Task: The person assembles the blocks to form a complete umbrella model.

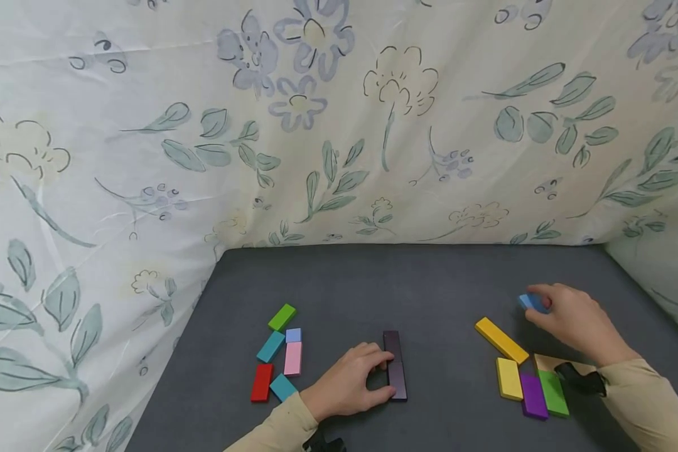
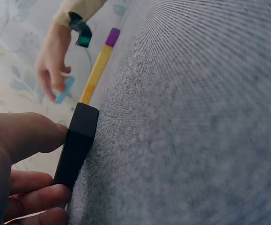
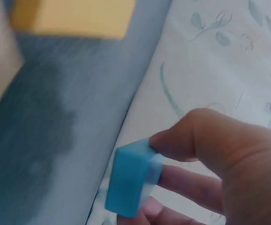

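Two dark blocks, a blackish one [image 1: 392, 342] and a purplish-grey one [image 1: 397, 380], lie end to end on the grey table. My left hand [image 1: 353, 380] pinches this pair, thumb near the close end and fingers along the upper part. In the left wrist view, thumb and fingers sit against a black block [image 2: 76, 145]. Raised over the table's right side, my right hand [image 1: 576, 317] holds a blue block [image 1: 531, 302] between thumb and fingers. The right wrist view shows the blue block [image 3: 128, 180] tilted, with a lighter blue part behind it.
Left of my left hand lies a cluster with green [image 1: 282, 317], teal [image 1: 270, 346], pink [image 1: 293, 359] and red [image 1: 262, 383] blocks. Below my right hand are orange-yellow [image 1: 501, 340], yellow [image 1: 509, 378], purple [image 1: 533, 396], green [image 1: 553, 393] and tan [image 1: 545, 362] blocks. Floral cloth [image 1: 339, 125] surrounds the table.
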`<state>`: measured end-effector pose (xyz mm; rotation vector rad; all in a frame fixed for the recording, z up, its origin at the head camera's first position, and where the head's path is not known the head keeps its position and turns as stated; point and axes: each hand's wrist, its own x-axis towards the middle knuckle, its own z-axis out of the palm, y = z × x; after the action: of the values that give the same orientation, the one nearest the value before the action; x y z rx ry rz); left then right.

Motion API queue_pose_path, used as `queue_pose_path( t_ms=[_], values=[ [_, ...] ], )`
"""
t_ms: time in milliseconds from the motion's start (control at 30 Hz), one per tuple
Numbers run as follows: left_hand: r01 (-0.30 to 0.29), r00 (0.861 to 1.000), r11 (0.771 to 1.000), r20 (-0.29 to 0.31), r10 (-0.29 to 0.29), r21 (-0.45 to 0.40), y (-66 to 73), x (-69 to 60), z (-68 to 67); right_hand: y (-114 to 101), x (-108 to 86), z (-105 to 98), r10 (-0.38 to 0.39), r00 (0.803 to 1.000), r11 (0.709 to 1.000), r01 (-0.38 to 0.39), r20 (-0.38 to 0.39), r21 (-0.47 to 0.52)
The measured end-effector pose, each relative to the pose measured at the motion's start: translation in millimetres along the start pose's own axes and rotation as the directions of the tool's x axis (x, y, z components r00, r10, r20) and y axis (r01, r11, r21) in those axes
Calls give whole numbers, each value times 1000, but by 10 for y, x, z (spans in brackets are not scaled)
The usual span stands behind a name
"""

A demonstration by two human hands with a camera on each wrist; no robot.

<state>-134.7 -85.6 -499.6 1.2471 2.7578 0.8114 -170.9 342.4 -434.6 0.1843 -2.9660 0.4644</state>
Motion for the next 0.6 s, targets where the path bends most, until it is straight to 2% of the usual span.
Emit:
queue_pose_path(
  t_ms=[133, 367, 600],
  values=[
    [-2, 1000, 1000, 0, 2, 4, -3, 6, -14, -267, 119, 34, -18, 999, 999, 20, -26, 48],
    [7, 1000, 1000, 5, -7, 8, 35, -9, -9, -725, 350, 162, -63, 998, 989, 62, 5, 136],
    [21, 1000, 1000, 11, -21, -7, 67, -20, 0, -1081, 536, 380, -95, 995, 974, 84, 39, 212]
  ],
)
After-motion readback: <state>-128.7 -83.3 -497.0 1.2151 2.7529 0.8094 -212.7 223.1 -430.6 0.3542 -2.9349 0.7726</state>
